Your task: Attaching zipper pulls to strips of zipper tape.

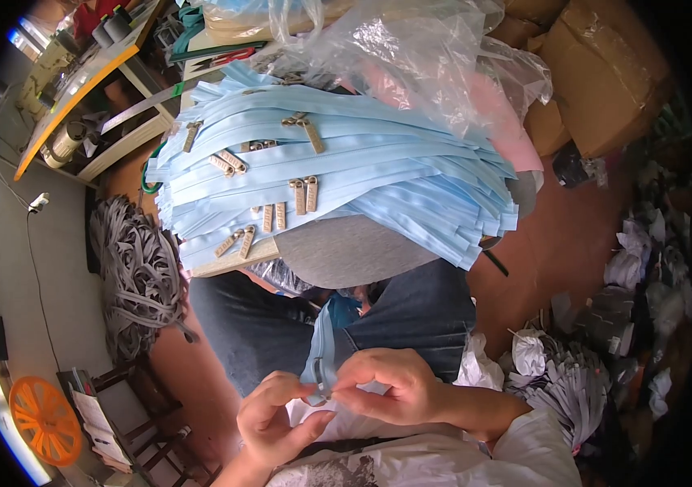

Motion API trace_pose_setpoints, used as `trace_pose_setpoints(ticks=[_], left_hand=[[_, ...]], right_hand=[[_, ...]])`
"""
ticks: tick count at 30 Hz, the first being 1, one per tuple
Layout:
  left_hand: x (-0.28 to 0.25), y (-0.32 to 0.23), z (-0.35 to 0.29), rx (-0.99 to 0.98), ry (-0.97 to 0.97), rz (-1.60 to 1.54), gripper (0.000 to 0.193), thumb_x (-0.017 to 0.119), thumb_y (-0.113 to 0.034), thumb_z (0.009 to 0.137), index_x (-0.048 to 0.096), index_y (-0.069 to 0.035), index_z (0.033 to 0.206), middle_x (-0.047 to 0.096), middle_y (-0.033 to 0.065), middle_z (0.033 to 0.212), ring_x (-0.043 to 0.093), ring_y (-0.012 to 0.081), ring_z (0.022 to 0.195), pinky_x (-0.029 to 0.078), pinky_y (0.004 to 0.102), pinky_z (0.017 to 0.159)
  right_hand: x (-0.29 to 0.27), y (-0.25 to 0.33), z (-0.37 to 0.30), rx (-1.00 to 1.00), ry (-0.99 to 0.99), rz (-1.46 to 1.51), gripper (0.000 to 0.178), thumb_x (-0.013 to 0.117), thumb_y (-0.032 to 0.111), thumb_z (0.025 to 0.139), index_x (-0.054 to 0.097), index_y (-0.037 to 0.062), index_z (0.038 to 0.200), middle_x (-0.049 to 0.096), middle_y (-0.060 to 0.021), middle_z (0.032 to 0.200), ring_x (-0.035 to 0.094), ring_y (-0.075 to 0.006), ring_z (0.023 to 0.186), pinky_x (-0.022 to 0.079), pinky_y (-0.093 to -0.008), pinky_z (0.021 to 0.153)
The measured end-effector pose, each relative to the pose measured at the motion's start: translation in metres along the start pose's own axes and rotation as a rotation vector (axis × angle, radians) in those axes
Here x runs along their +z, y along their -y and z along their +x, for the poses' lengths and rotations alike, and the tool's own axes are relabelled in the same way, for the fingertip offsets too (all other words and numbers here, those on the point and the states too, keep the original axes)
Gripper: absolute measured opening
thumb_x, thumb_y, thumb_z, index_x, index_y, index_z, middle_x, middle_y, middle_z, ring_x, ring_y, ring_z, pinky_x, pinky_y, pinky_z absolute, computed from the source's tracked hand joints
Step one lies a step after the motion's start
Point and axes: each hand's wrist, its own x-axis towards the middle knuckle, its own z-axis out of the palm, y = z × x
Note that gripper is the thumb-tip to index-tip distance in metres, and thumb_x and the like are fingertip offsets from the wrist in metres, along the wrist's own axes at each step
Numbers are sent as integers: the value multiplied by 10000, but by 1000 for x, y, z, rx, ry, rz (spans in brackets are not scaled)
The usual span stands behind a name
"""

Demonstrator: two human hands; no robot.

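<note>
A light blue zipper (319, 345) hangs over my lap, its tape running up between my knees, with a metal slider near its lower end. My right hand (394, 385) pinches the zipper's end beside the slider with thumb and fingertips. From the other side, my left hand (274, 415) has its curled fingers against the tape, with the thumb held away; part of that grip is hidden. Ahead of my knees, a thick pile of light blue zippers (346, 154) lies spread across a work surface, with several metal pulls (305, 195) on top.
A grey cloth-covered support (354, 252) sits under the pile's near edge. Clear plastic bags (419, 57) and a cardboard box (605, 73) lie behind. Grey strips (131, 276) are heaped at left. Scraps and a bundle of strips (565, 385) cover the floor at right.
</note>
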Motion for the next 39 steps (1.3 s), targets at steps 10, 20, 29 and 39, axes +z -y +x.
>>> trace_pose_setpoints(ticks=[10,20,29,39], left_hand=[[-7,-8,0,84,39,290,181,797,0,769,721,-1,934,653,92,838,594,220,758,463,302,682],[-2,-6,-1,-85,68,-76,108,734,14,867,691,52,958,706,150,894,630,221,774,492,310,685],[-1,-9,-1,-87,38,12,95,747,-1,855,684,38,915,712,138,838,636,217,697,494,312,652],[11,-11,5,145,2,480,100,732,42,798,647,15,842,674,109,758,614,244,627,473,332,596]], right_hand=[[-5,7,7,14,36,3,189,782,32,836,689,5,998,690,-118,939,685,-247,819,535,-328,700],[1,5,9,-64,28,4,307,795,35,824,682,39,1109,670,-113,992,666,-242,870,519,-325,718],[-2,8,12,71,89,50,252,772,99,874,668,12,1086,679,-92,904,672,-213,799,519,-307,674],[-2,12,13,224,119,40,142,765,55,861,660,9,947,689,-86,915,682,-213,814,526,-303,692]])
